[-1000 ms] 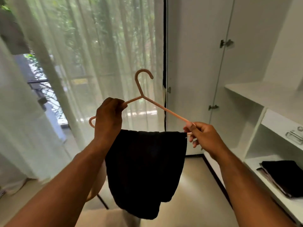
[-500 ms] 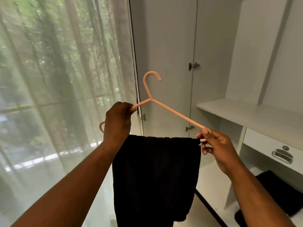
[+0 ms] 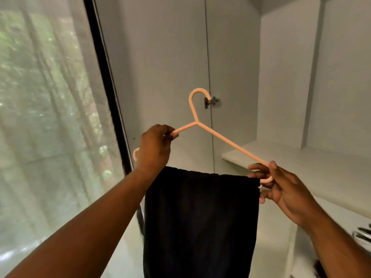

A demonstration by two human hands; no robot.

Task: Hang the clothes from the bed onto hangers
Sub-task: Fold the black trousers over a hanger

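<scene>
White walls and a tall window make the backdrop. At far left a sheer curtain hangs over the glass with blurred green foliage showing through, and a dark window frame runs slantwise beside it.

My left hand comes up from the lower left. Its fingers are curled tight round the left arm of a peach-coloured hanger, whose rounded left end pokes out behind my wrist. The hanger's hook points upward in front of the closed cupboard doors. The tip of the hook overlaps a small metal hinge on the seam between them.

A black garment is folded over the hanger's bottom bar, hiding the bar. It hangs straight down between my two forearms until it leaves the bottom edge, and it blocks the floor and the lower cupboard behind it.

My right hand pinches the hanger's right corner, with the thumb on top of the sloping arm and the fingers curled beneath, just beside the cloth's edge. Behind that hand a white shelf juts from an alcove on the right.

At the lower right edge a shiny metal object is cut off by the frame and is too blurred to name. A dark shape sits below it, equally unclear.
</scene>
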